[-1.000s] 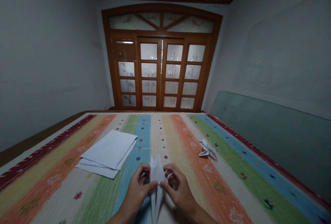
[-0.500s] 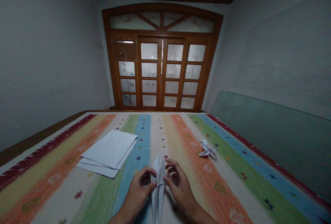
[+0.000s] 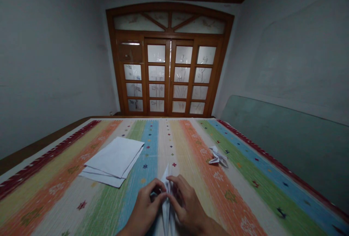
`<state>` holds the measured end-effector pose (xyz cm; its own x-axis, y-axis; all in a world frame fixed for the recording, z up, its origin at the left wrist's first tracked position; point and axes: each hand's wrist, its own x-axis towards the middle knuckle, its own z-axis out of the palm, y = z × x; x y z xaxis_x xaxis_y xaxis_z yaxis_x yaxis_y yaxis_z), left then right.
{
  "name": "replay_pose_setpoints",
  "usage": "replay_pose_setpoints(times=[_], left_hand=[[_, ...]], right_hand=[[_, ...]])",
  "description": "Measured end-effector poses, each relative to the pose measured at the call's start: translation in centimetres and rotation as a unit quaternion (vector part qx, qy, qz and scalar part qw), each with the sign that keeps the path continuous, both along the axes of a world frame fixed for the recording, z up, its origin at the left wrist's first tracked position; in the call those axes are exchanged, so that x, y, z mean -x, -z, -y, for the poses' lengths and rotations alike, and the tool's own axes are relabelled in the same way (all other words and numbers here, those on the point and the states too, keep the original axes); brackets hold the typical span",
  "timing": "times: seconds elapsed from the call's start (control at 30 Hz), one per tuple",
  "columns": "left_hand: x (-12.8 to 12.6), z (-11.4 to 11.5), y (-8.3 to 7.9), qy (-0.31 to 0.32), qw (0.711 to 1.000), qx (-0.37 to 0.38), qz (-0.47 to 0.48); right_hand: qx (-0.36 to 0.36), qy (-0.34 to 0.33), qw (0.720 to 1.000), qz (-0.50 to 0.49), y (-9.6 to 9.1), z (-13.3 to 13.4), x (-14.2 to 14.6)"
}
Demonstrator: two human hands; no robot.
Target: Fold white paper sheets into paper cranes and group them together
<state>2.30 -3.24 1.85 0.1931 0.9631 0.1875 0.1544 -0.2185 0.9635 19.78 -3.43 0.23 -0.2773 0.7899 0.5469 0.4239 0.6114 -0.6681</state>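
Note:
A narrow, pointed piece of folded white paper (image 3: 165,207) stands between my hands at the near middle of the table, its tip pointing away from me. On its left side, my left hand (image 3: 148,203) pinches it with thumb and forefinger. My right hand (image 3: 185,201) grips the other side, its fingers curled over the upper part and its thumb at the middle. The fingers partly hide the folds. Farther right lies a small folded paper figure (image 3: 218,156) with angled points. To the left rests a stack of white paper sheets (image 3: 114,158), slightly fanned.
A striped, multicoloured cloth (image 3: 174,138) covers the table. Beyond its far edge stand wooden doors (image 3: 170,76) with glass panes. A pale green panel (image 3: 272,130) runs along the right side, and walls flank the table.
My right hand has moved left and in, closing over the folded paper's right side. Its right-hand point is now covered by my fingers. The sheets and the small figure stay put.

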Motion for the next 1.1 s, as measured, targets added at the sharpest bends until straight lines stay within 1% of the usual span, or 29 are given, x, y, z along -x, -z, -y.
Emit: replay_pose_setpoints(times=[0.1, 0.2, 0.33, 0.43, 0.53, 0.67, 0.8, 1.0, 1.1], left_hand=[[-0.02, -0.27, 0.41, -0.002, 1.000, 0.016, 0.025], [0.12, -0.67, 0.82, 0.006, 0.997, 0.037, 0.075], [0.32, -0.97, 0.80, 0.018, 0.988, 0.067, 0.139], [0.33, -0.92, 0.37, -0.007, 0.989, 0.070, 0.129], [0.30, -0.74, 0.12, -0.032, 0.994, 0.047, 0.098], [0.34, -0.54, 0.36, -0.036, 0.996, 0.030, 0.070], [0.25, -0.46, 0.43, -0.035, 0.998, 0.033, 0.044], [0.10, -0.38, 0.17, -0.052, 0.996, 0.033, 0.071], [0.20, -0.45, 0.32, -0.064, 0.994, 0.041, 0.083]], right_hand=[[0.004, -0.007, 1.000, -0.017, 0.03, -0.01, 0.11], [-0.006, -0.010, 0.999, -0.036, 0.11, -0.14, 0.11], [-0.006, 0.004, 0.999, -0.051, 0.02, -0.38, -0.03], [0.022, 0.017, 0.998, -0.054, -0.16, -0.50, -0.14], [0.041, 0.018, 0.998, -0.050, -0.25, -0.52, -0.20], [0.044, 0.012, 0.999, -0.030, -0.28, -0.50, -0.26], [0.041, 0.013, 0.999, -0.022, -0.42, -0.46, -0.35], [0.063, 0.020, 0.996, -0.052, -0.03, -0.52, -0.15], [0.046, 0.006, 0.995, -0.093, 0.24, -0.68, -0.01]])
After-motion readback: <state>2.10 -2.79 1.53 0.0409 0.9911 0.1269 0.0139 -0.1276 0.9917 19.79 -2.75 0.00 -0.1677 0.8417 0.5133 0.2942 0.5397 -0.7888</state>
